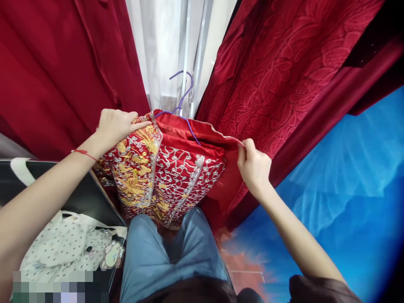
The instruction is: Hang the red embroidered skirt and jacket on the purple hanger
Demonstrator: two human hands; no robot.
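Observation:
A red jacket [176,168] with gold and silver embroidery hangs in front of my legs, its front spread open so the plain red lining shows. Inside its neck is a purple wire hanger [186,94], the hook standing up above the collar. My left hand [116,124] grips the embroidered shoulder edge, thumb and fingers closed on the cloth. On the other side, my right hand [254,162] pinches the silver-trimmed edge of the open front panel and holds it out to the right.
Red curtains or garments [63,71] hang at the left, with patterned red cloth [268,71] at the right. White drapes and metal poles stand between them. A dotted white bag [59,248] lies on a dark seat at lower left. Blue fabric [341,202] spreads at the right.

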